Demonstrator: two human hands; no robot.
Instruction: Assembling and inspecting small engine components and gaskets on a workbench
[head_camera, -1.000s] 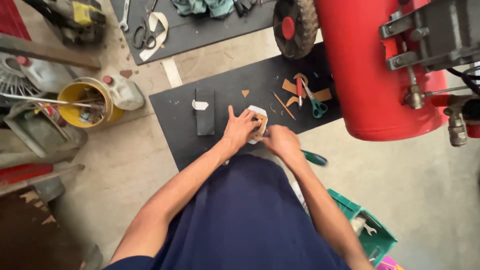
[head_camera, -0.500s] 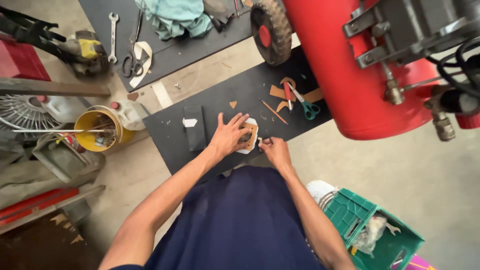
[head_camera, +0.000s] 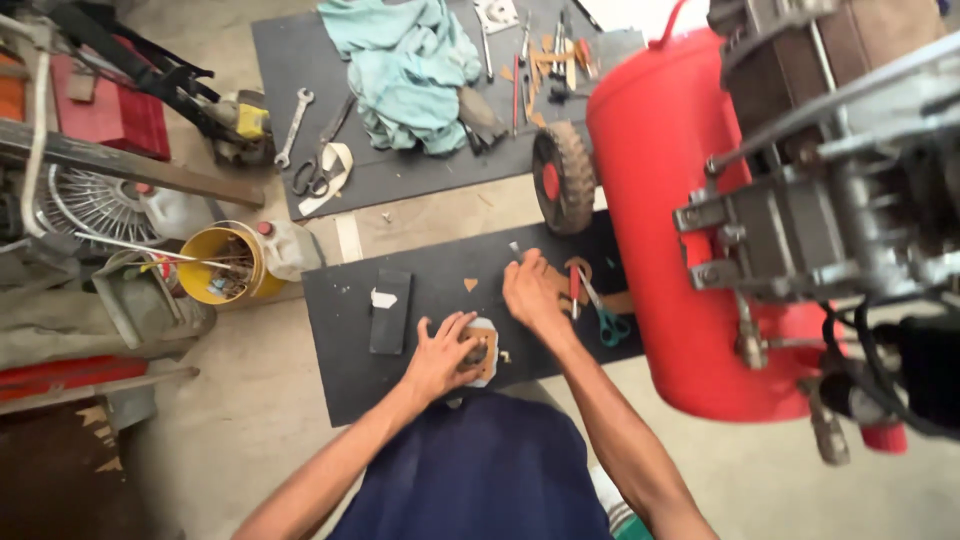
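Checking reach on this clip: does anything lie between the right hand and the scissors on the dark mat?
Nothing visible does. The right hand rests on the dark mat beside the scissors; only a red-handled tool lies close alongside them.

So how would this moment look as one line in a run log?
left hand: pressing tan workpiece on dark mat | right hand: reaching among tools, grip unclear | scissors: beside right hand

I see a small tan, white-edged flat piece (head_camera: 484, 352) lying flat on the near black mat (head_camera: 340, 330), partly covered.
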